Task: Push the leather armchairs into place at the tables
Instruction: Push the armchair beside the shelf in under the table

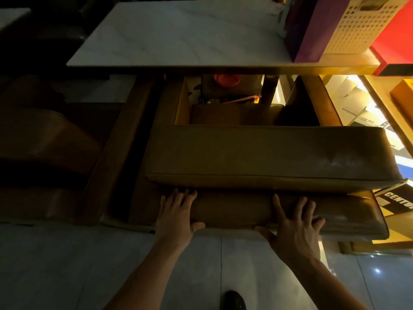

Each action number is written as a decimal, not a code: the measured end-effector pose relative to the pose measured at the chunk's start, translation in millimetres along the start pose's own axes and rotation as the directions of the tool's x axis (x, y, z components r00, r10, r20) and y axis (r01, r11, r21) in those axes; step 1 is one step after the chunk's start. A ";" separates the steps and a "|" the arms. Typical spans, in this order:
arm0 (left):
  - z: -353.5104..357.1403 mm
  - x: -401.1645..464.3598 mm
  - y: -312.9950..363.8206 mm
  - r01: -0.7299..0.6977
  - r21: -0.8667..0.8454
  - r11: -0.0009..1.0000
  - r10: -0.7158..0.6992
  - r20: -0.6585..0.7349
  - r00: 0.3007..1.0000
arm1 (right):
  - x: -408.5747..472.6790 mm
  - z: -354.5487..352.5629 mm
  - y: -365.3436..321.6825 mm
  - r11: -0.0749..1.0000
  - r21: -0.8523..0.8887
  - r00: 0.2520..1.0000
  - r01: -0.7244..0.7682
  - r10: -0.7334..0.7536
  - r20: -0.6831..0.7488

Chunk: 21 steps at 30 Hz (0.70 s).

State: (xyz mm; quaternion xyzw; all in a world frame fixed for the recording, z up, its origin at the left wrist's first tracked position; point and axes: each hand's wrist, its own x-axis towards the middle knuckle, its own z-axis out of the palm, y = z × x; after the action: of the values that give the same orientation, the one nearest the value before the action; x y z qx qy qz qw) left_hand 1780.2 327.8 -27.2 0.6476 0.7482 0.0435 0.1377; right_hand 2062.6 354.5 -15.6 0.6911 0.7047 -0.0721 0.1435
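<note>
Brown leather armchair (263, 151) fronting one white marble table (178, 34), second armchair (44, 139) alongside left, left hand (176, 213) and right hand (295, 224) spread flat on its back, three boxes (357, 25) on table's right end

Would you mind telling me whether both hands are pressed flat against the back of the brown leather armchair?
Yes, the left hand and right hand lie spread, fingers open, on the brown leather armchair's lower back cushion.

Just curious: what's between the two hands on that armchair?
Only bare brown leather of the armchair back lies between the left hand and right hand, seen from the head view.
</note>
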 end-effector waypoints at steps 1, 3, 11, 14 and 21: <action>-1.4 0.3 1.3 0.009 0.004 1.000 -0.010 0.013 1.000 | -0.2 -1.2 0.5 1.000 0.006 1.000 0.002 -0.002 0.009; -4.8 1.1 4.2 0.030 0.010 0.999 -0.031 0.045 0.999 | 0.4 -4.6 1.7 1.000 0.007 0.999 0.004 -0.005 0.032; -14.1 -5.9 13.5 0.099 0.004 0.995 -0.099 0.142 0.985 | -3.0 -18.4 9.8 0.998 0.034 0.993 0.046 -0.049 0.104; -20.9 -12.0 18.2 0.107 0.004 0.994 -0.106 0.178 0.978 | -8.7 -20.8 10.4 0.997 0.048 0.991 0.058 -0.063 0.115; -28.2 -44.5 24.4 0.090 0.010 0.996 -0.089 0.256 0.962 | -24.3 -28.2 16.6 0.978 0.189 0.970 0.084 -0.124 0.209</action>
State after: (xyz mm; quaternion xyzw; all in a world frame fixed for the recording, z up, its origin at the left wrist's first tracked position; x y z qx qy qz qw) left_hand 1801.6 291.1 12.4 0.6131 0.7526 -0.0462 0.2357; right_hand 2076.2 340.4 20.1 0.6510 0.7104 -0.2186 0.1539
